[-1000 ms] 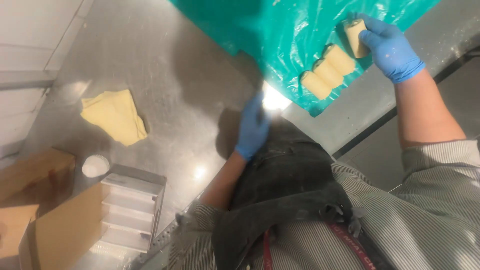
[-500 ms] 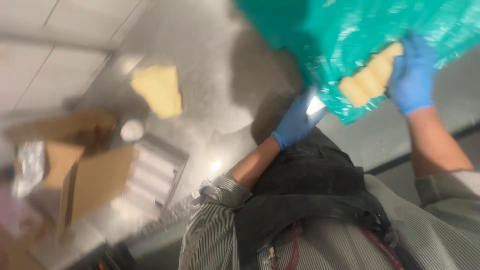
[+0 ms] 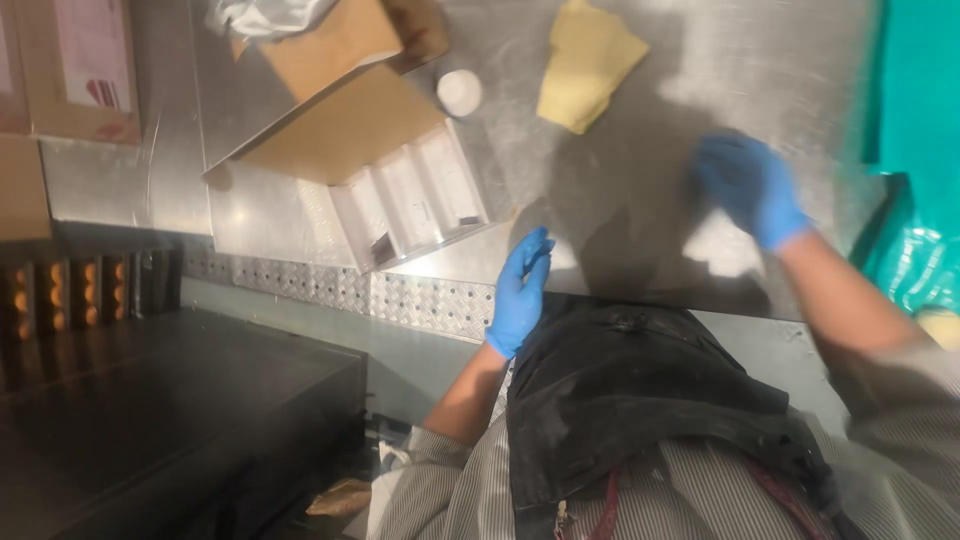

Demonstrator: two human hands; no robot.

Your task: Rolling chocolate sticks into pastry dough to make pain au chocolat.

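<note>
Both gloved hands empty: left hand (image 3: 520,293) flat, fingers pointing up-frame; right hand (image 3: 748,188) blurred, seemingly open.

**Surrounding items on the work surface**

A folded yellow cloth (image 3: 588,62) lies on the brushed steel table (image 3: 640,190). A small round white container (image 3: 460,92) sits just left of it. A white compartmented tray (image 3: 410,195) rests beside an open brown cardboard box (image 3: 335,110). Crumpled clear plastic wrap (image 3: 265,15) lies at the top edge. Green plastic sheeting (image 3: 915,90) covers the right side. A dark cabinet top (image 3: 170,420) stands lower left.
</note>
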